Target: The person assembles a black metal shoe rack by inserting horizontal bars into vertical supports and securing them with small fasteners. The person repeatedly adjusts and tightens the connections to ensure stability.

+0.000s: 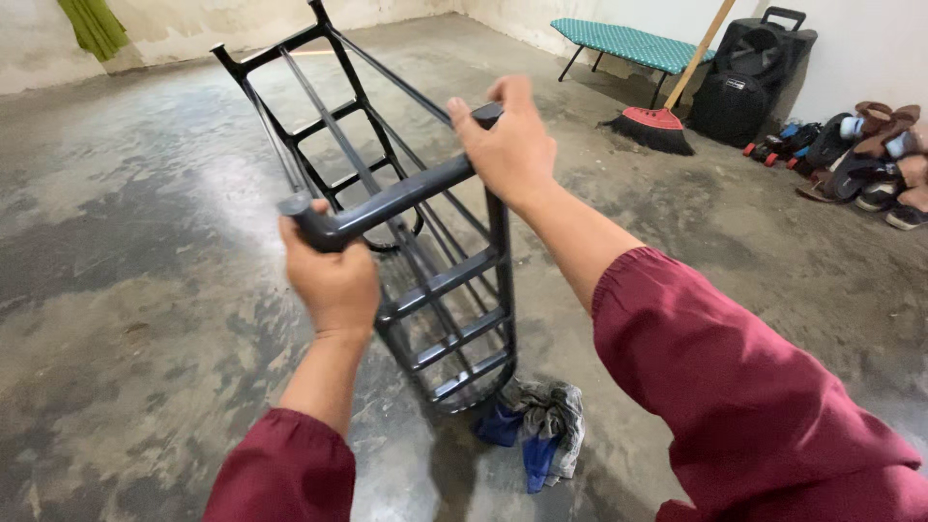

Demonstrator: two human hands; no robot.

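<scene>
Both hands grip a dark grey metal rack (387, 193), a ladder-like frame of tubes and flat rungs that stands tilted on the concrete floor (145, 319). The left hand (329, 275) wraps the near end of the top tube, fingers curled tightly round it. The right hand (507, 145) closes over the same tube further along, at the corner where an upright post joins, fingers folded over the far side and out of sight. The rack's lower end rests on the floor just in front of the person, touching or just beside a crumpled grey and blue cloth (541, 425); its far end rises toward the back wall.

As a judgement, the step in hand is holding and steadying the rack by its top rail, the frame balanced on its lower edge. Any next move calls for both grips kept firm and level, since the frame is long and could swing or scrape, and the cloth lies right at its foot.

Toward the floor's far right corner stand a red broom (652, 121), a black wheeled bag (744, 82), a green folding bench (623, 41) and a heap of shoes (860, 155).
</scene>
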